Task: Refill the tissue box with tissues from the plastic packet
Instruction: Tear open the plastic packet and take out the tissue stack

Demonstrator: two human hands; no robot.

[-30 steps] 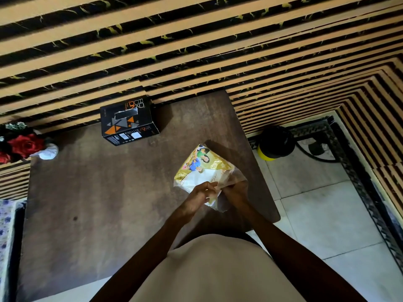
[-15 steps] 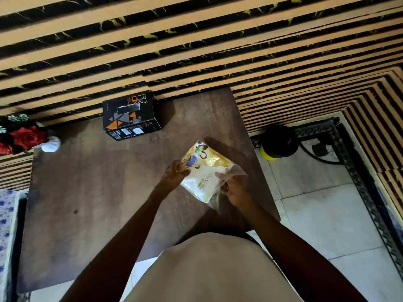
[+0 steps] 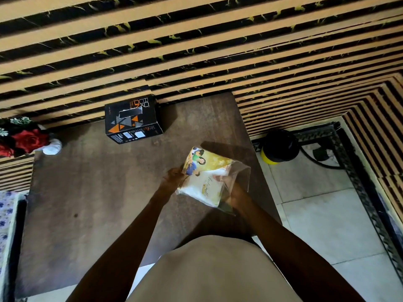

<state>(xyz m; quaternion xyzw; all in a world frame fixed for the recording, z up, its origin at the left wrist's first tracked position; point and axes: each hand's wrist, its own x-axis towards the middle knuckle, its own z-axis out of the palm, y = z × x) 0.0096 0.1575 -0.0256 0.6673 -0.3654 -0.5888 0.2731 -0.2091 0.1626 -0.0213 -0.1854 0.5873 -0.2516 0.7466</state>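
A yellow plastic packet [image 3: 204, 171] with a cartoon print and white tissues inside is held above the right part of the dark wooden table [image 3: 98, 192]. My left hand [image 3: 171, 176] grips the packet's left edge. My right hand [image 3: 232, 191] reaches into the packet's clear open end, fingers on the white tissues [image 3: 221, 172]. The black tissue box [image 3: 132, 119] with orange and grey triangles stands at the table's far edge by the wall, its top slot dark.
Red artificial flowers [image 3: 26, 140] and a small white object [image 3: 52, 147] sit at the table's far left corner. A black and yellow round appliance [image 3: 278, 147] with a cord stands on the tiled floor to the right. A striped wall runs behind the table.
My left hand moved from the packet's opening to its left edge. My right hand has gone deeper into the open end. The packet has turned slightly.
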